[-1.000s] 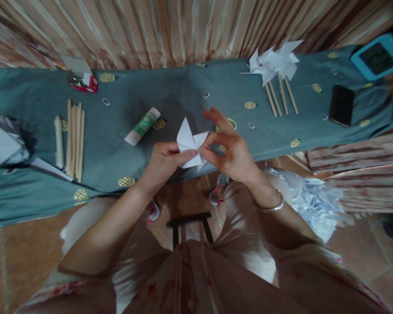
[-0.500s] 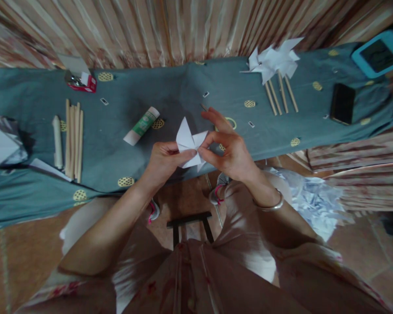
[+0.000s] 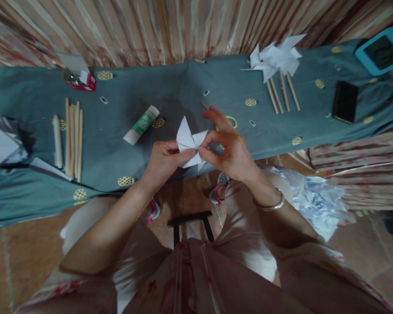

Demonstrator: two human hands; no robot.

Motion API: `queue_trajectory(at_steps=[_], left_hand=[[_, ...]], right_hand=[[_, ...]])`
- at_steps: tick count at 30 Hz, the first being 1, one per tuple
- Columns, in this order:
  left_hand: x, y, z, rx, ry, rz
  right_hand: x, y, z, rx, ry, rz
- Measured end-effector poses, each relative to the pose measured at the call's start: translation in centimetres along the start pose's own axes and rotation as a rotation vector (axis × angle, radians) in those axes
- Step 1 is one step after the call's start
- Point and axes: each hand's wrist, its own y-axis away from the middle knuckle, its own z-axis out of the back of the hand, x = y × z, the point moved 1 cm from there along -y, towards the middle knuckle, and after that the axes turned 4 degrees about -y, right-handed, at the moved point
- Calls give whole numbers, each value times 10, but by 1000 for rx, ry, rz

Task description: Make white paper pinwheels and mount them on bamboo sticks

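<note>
Between my two hands, at the table's front edge, is a white paper pinwheel with pointed, folded blades. My left hand grips it from the left, thumb pressed near its centre. Thumb and forefinger of my right hand pinch it at the centre and right blade; the other fingers are raised. Whatever lies under the fingertips is hidden. Behind my right hand shows a yellow-green ring, and a thin pointed tip sticks out by its fingers; whether they belong together I cannot tell. A green-and-white glue stick lies left of the pinwheel.
Several wooden sticks and a white pen-like stick lie left, near stacked paper. A red box of small metal pieces stands behind. Finished pinwheels on sticks, a black phone and a blue-framed tablet are right.
Both hands keep the same grip on the paper pinwheel, with hardly any movement. The view has shifted very slightly.
</note>
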Motion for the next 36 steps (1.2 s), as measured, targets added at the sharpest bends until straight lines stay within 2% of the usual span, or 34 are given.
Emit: queue_trajectory(at_steps=[5, 11, 19, 26, 36], left_hand=[[1, -1, -1, -40, 16, 31], [-1, -1, -1, -14, 12, -30], [-1, -7, 2, -24, 131, -49], [-10, -11, 4, -71, 258, -27], [-15, -10, 8, -142, 276, -45]], right_hand=[[0, 0, -1, -8, 11, -5], [-2, -1, 4, 12, -16, -62], [-5, -3, 12, -176, -149, -64], [-8, -9, -1, -302, -437, -247], [9, -24, -32, -232, -852, -552]])
